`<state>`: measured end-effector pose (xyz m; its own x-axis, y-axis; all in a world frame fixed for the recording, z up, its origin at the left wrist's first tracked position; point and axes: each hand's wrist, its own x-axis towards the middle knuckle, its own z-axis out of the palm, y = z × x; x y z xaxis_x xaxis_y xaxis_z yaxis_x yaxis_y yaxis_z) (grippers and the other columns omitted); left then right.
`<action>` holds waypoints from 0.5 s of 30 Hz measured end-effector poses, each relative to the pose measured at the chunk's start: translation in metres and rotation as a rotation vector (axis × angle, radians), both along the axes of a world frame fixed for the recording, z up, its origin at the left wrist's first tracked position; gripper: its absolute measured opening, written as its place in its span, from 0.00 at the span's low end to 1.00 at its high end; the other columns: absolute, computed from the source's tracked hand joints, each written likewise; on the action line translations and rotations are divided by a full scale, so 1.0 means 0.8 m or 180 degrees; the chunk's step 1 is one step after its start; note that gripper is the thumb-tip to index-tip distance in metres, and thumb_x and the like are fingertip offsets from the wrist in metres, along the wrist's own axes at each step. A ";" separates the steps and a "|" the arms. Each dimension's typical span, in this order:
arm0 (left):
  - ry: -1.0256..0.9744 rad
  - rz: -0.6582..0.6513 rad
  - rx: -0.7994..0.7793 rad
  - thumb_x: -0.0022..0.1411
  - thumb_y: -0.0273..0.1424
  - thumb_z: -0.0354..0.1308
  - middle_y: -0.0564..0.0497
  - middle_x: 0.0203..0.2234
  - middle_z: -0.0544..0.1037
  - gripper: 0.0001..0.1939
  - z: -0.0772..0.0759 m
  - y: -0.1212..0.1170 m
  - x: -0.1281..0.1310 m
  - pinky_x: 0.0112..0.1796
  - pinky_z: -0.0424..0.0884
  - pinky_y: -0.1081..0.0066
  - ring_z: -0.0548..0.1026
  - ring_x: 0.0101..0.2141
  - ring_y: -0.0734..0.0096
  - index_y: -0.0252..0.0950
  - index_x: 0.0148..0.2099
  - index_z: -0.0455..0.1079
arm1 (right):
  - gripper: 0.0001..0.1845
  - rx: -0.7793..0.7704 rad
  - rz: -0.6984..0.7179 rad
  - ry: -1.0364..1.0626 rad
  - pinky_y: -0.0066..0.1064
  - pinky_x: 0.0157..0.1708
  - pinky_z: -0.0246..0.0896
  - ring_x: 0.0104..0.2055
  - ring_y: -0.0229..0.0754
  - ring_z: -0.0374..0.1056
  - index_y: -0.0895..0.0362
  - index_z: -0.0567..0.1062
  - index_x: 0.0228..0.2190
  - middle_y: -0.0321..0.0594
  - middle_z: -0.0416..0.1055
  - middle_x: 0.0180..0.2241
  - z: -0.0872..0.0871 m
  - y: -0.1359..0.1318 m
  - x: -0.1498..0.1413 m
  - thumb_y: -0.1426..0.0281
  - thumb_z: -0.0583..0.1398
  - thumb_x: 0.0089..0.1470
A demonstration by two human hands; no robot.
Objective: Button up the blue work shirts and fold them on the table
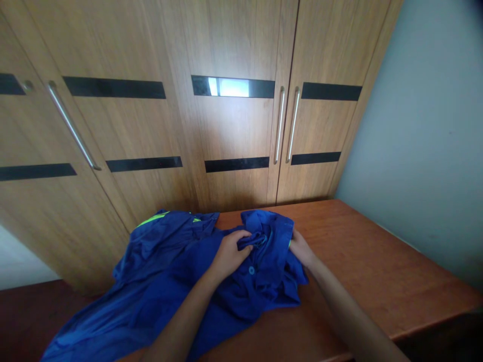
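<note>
A blue shirt [158, 281] with buttons and neon-green trim lies crumpled on a brown wooden table [362, 261]. My left hand [230, 254] is closed, pinching the fabric near the collar and button placket. My right hand [300, 249] grips the shirt's right edge by the collar, fingers tucked into the cloth. The rest of the shirt spreads leftward and hangs over the table's near-left edge.
A wooden wardrobe [234, 130] with black strips and metal bar handles [279, 125] stands right behind the table. A grey-blue wall [426, 141] runs along the right side. The table's right portion shows bare wood.
</note>
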<state>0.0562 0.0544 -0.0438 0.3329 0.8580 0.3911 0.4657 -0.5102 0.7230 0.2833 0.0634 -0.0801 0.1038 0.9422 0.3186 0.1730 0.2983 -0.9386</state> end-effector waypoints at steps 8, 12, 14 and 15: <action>-0.0303 0.0520 0.0043 0.51 0.25 0.54 0.52 0.31 0.79 0.08 0.016 0.003 -0.029 0.40 0.70 0.68 0.76 0.35 0.66 0.36 0.35 0.72 | 0.18 0.0279 0.0219 -0.0185 0.38 0.47 0.63 0.44 0.47 0.70 0.56 0.76 0.42 0.42 0.76 0.41 0.038 -0.012 -0.018 0.63 0.52 0.57; -0.0207 0.0419 0.0109 0.51 0.25 0.55 0.51 0.33 0.79 0.09 0.026 0.002 -0.038 0.43 0.70 0.67 0.76 0.37 0.66 0.36 0.36 0.73 | 0.11 -0.0078 0.0528 -0.0544 0.36 0.39 0.66 0.36 0.46 0.71 0.57 0.78 0.33 0.39 0.77 0.33 0.045 -0.015 -0.029 0.68 0.61 0.45; -0.0115 0.0366 0.0136 0.52 0.26 0.55 0.51 0.36 0.79 0.10 0.031 0.004 -0.051 0.46 0.69 0.65 0.76 0.40 0.65 0.37 0.38 0.73 | 0.13 -0.0265 0.0601 -0.0085 0.34 0.36 0.67 0.32 0.44 0.71 0.58 0.77 0.34 0.38 0.77 0.32 0.048 -0.015 -0.023 0.70 0.59 0.44; -0.0060 0.0371 0.0138 0.52 0.27 0.55 0.50 0.37 0.80 0.11 0.034 0.005 -0.061 0.47 0.69 0.64 0.76 0.41 0.64 0.37 0.39 0.73 | 0.14 -0.0370 0.0624 0.0167 0.33 0.35 0.67 0.30 0.43 0.71 0.58 0.76 0.36 0.38 0.77 0.31 0.050 -0.014 -0.016 0.71 0.57 0.44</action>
<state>0.0076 0.0587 -0.0169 0.2240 0.8727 0.4339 0.5102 -0.4843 0.7107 0.2702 0.0522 -0.0399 -0.0714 0.9760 0.2057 0.0724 0.2107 -0.9749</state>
